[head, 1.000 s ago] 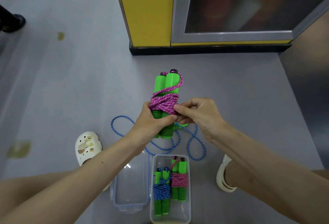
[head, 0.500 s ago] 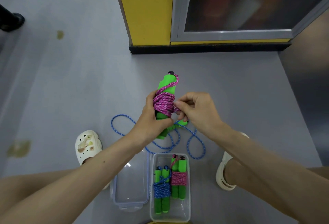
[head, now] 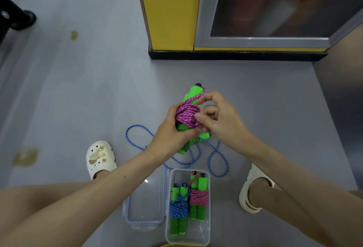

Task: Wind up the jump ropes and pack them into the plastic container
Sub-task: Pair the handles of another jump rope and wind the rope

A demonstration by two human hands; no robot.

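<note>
My left hand (head: pixel 172 135) is curled around the lower half of the pink jump rope (head: pixel 187 114), fingers behind and thumb across the front, gripping its two green foam handles (head: pixel 193 94) together just below the coil. My right hand (head: pixel 220 123) is at the coil's right side, fingers bent. The thumb presses on the wound cord, and the index finger arches over to touch the strand that runs up along the handles. Between them they pinch the pink cord.

I hold the bundle in the air above the floor (head: pixel 82 89), in front of me. Its long axis runs away from me, the black-capped far end leaning a little to the right and the near end angled down to the left below my left hand.

Under my hands a loose blue jump rope (head: pixel 137 145) lies in open loops on the floor. One of its green handles shows just below my right hand.

Nearer to me, between my feet, stands the open clear plastic container (head: pixel 207 227), with its lid (head: pixel 146 203) flat against its left side. Inside, a wound blue rope bundle (head: pixel 178 209) and a wound pink rope bundle (head: pixel 197 197) lie side by side, handles pointing away from me.

My white clog (head: pixel 100 158) is to the left and my cream sandal (head: pixel 249 193) to the right. Farther off are a yellow post (head: pixel 170 11) and a glass-fronted cabinet (head: pixel 275 5).
</note>
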